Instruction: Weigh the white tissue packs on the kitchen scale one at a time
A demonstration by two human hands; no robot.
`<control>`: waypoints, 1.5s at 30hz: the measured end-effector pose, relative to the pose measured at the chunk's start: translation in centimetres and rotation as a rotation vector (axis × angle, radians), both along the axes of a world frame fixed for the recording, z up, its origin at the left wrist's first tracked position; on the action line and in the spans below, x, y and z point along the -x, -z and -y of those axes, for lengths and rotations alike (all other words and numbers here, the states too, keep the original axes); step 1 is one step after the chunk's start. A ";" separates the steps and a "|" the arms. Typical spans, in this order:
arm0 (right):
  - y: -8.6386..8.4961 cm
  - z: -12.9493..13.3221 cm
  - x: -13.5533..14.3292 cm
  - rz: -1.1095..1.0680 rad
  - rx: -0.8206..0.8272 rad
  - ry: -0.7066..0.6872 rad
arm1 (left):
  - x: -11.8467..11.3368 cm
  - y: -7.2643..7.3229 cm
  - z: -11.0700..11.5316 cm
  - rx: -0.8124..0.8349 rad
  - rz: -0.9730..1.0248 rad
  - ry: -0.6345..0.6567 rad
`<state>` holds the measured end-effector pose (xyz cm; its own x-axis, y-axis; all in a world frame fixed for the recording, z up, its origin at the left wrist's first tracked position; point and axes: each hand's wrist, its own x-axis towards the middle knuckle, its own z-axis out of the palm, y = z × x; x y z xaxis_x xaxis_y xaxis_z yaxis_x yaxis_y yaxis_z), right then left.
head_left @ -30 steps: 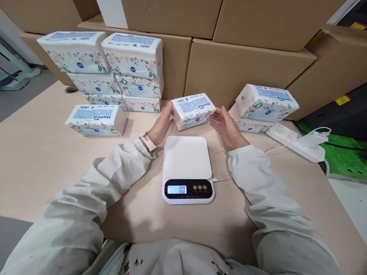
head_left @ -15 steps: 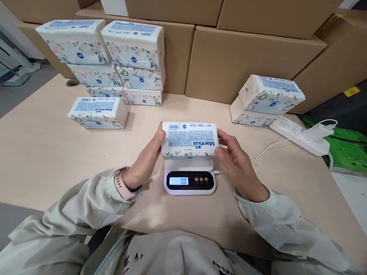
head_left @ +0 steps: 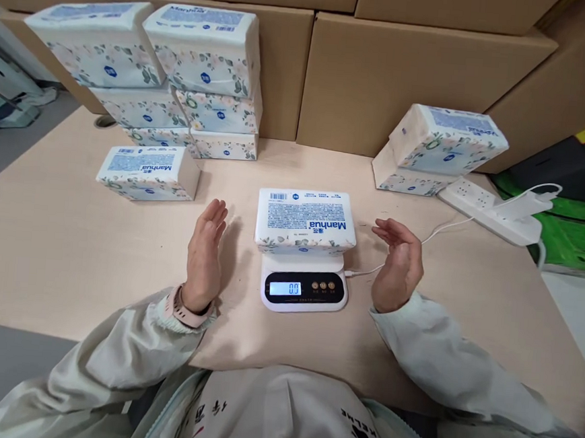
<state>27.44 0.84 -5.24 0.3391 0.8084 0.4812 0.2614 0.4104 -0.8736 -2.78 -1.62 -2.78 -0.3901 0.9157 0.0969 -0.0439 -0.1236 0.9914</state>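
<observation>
A white and blue tissue pack (head_left: 306, 220) printed "Manhua" rests on the white digital kitchen scale (head_left: 305, 294), covering its weighing platform. The scale's lit display looks to read 0.0. To the left of the pack, my left hand (head_left: 205, 256) is held up with straight fingers, apart from it and holding nothing; a pink watch band (head_left: 184, 310) circles that wrist. My right hand (head_left: 398, 262) is on the opposite side, also off the pack, empty, its fingers stretched and slightly bent inward.
Several tissue packs (head_left: 207, 50) stand stacked at the back left, with a single tissue pack (head_left: 149, 172) before them. Two more packs (head_left: 447, 147) are piled at the back right, beside a white power strip (head_left: 490, 211). Cardboard boxes (head_left: 414, 87) line the table's far side.
Both hands have let go of the tissue pack and moved outward, left and right. The pack stays on the scale. The view has shifted slightly.
</observation>
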 end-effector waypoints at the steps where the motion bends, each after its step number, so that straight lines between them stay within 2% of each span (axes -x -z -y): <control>1: -0.1 0.0 0.0 0.016 0.008 -0.003 | -0.1 -0.1 0.0 -0.006 -0.007 -0.003; 12: -0.2 0.4 0.0 0.041 0.044 -0.047 | -0.3 -0.1 -0.2 -0.014 0.005 -0.023; 21: -0.4 0.5 0.2 0.062 0.034 -0.074 | 0.3 0.7 -1.4 0.055 0.180 -0.062; 35: -0.3 -0.3 0.7 0.061 0.015 -0.058 | 1.7 0.6 -3.1 0.043 0.328 -0.089; 39: -0.1 -0.4 0.7 0.042 -0.041 -0.077 | 1.7 0.3 -3.0 0.062 0.365 -0.071; 45: -0.4 -0.4 0.8 0.013 -0.022 -0.066 | 2.0 0.6 -2.8 0.044 0.345 -0.030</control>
<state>26.63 1.23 -4.89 0.2791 0.8181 0.5029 0.2448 0.4458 -0.8610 -4.82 1.18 -3.34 -0.4198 0.9037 -0.0843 -0.3739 -0.0876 0.9233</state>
